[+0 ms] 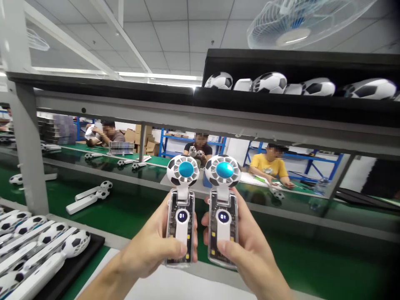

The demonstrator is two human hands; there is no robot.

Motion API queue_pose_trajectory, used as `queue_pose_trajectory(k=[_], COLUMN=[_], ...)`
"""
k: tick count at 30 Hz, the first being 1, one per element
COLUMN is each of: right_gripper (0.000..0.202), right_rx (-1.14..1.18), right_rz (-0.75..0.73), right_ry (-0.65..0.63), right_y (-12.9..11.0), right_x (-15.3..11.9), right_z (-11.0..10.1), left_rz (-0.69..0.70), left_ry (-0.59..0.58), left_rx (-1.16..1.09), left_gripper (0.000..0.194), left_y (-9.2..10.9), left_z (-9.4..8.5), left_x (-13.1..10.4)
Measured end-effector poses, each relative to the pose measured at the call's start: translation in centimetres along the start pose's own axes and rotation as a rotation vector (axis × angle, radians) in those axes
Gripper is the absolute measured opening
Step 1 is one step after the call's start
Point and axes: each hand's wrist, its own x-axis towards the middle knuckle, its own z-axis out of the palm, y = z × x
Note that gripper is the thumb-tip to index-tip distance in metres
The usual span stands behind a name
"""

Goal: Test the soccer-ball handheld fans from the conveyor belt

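My left hand (156, 246) is wrapped round a handheld fan (181, 191) with a football-patterned head and a clear-cased handle. A matching handheld fan (222, 192) is gripped in my right hand (250, 246). Both fans stand upright side by side, a little apart, with their blue hubs facing me. Each lit round display reads 01. Either thumb lies on the lower front of its handle.
At lower left, a black tray (99, 241) holds several football fans. More fans (90, 196) lie on the green conveyor belt (125, 208). Several football fans (270, 82) sit in a black tray on the overhead shelf (125, 98). Several people work across the line.
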Motion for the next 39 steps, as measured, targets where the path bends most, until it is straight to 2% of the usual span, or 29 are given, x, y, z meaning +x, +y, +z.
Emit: queue_pose_trajectory(k=[3, 9, 18, 24, 30, 32, 35, 39], right_gripper=[0.096, 0.086, 0.085, 0.089, 0.083, 0.070, 0.038, 0.027], right_rx=[0.030, 0.032, 0.052, 0.133, 0.090, 0.088, 0.081, 0.039], right_rz=[0.020, 0.023, 0.038, 0.100, 0.063, 0.056, 0.050, 0.022], right_ry=[0.019, 0.046, 0.037, -0.002, 0.030, 0.038, 0.063, 0.087], right_y=[0.0, -0.1, 0.1, -0.3, 0.1, 0.1, 0.1, 0.6], right_x=[-0.1, -0.2, -0.1, -0.1, 0.1, 0.3, 0.5, 0.8], right_z=[0.2, 0.4, 0.4, 0.7, 0.4, 0.5, 0.8, 1.2], left_rz=[-0.019, -0.021, -0.011, 0.001, 0.004, 0.017, 0.050, 0.077], left_ry=[-0.014, 0.001, -0.011, -0.010, -0.015, -0.002, 0.088, 0.172], left_rx=[-0.025, -0.069, -0.105, -0.139, -0.150, -0.155, -0.200, -0.167], left_gripper=[0.054, 0.044, 0.045, 0.048, 0.046, 0.046, 0.032, 0.028], left_y=[0.1, 0.0, -0.2, -0.3, -0.5, -0.7, -1.1, -1.5], left_z=[0.5, 1.0, 1.1, 1.1, 0.7, 0.7, 0.6, 0.4], left_x=[-0.2, -0.1, -0.1, 0.1, 0.1, 0.1, 0.4, 0.8])
